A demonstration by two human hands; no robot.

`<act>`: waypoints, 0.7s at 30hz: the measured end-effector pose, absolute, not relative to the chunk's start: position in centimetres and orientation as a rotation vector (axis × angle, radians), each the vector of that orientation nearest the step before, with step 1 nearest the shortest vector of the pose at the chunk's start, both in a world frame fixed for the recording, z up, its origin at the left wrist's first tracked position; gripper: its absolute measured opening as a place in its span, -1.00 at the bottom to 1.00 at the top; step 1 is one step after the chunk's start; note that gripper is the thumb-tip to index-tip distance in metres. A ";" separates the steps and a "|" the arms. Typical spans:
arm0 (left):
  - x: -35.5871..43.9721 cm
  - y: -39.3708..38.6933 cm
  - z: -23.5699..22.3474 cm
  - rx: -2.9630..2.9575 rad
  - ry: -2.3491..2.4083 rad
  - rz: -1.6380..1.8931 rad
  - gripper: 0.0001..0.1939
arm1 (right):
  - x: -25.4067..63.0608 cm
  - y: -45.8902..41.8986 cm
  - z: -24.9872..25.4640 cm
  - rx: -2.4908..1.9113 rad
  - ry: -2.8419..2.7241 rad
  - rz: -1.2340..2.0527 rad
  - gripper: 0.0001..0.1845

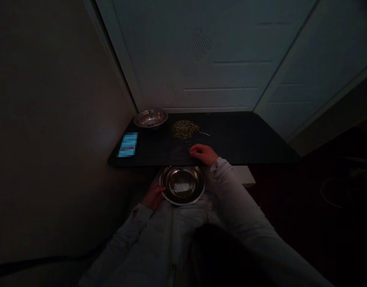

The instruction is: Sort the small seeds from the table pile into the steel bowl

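My left hand [155, 196] grips the left rim of a shiny metal bowl [199, 180], which sits at my lap just below the table edge. Small greenish-brown grains [183, 193] lie in the bottom of that bowl. Over the near edge of the dark table [246, 139], my right hand [203, 153] has its fingers drawn together; anything between the fingertips is too small and dark to make out. Just beyond it is a heap of small yellowish-green grains [185, 129], with a few strays trailing toward my fingers. A short line of paler bits [205, 134] extends right of the heap.
A second metal bowl [151, 118] stands at the table's back left. In front of it lies a phone [128, 145] with a lit, blurred screen. White panelled doors [225, 75] rise behind the table, and a wall [57, 119] closes the left side. The light is dim.
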State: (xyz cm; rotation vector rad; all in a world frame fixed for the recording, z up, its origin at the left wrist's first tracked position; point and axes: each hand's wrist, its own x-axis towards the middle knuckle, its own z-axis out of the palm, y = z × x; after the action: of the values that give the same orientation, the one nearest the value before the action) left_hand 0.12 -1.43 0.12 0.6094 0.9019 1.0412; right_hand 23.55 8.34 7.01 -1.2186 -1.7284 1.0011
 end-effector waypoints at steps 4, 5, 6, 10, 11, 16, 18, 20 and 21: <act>0.1 -1.4 0.1 0.568 0.958 1.042 -0.54 | 23.6 8.5 6.8 -1.202 -1.653 1.026 -0.82; 0.0 -1.4 0.1 0.555 0.982 1.040 -0.57 | 23.6 8.5 6.8 -1.212 -1.646 1.019 -0.82; 0.0 -1.4 0.0 0.545 1.005 1.039 -0.59 | 23.6 8.5 6.8 -1.224 -1.651 1.007 -0.83; 0.0 -1.5 0.0 0.563 0.992 1.032 -0.54 | 23.5 8.4 7.0 -1.265 -1.711 0.967 -0.82; 0.0 -1.5 0.1 0.568 0.982 1.031 -0.53 | 23.5 8.3 7.0 -1.264 -1.718 0.971 -0.82; 0.0 -1.6 0.2 0.561 1.009 1.029 -0.59 | 23.5 8.3 7.1 -1.261 -1.733 0.988 -0.82; 0.0 -1.6 0.1 0.583 0.990 1.031 -0.55 | 23.5 8.3 7.1 -1.258 -1.741 0.990 -0.82; 0.0 -1.6 0.0 0.598 0.976 1.035 -0.50 | 23.5 8.2 7.1 -1.245 -1.743 0.998 -0.82; 0.0 -1.6 -0.1 0.598 0.977 1.037 -0.49 | 23.5 8.2 7.1 -1.236 -1.745 1.005 -0.82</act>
State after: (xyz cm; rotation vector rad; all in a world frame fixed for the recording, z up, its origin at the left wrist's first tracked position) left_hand -0.05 -1.59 -0.07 0.5979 0.9768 1.0372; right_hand 23.48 8.17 7.11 -1.2364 -1.7451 1.0052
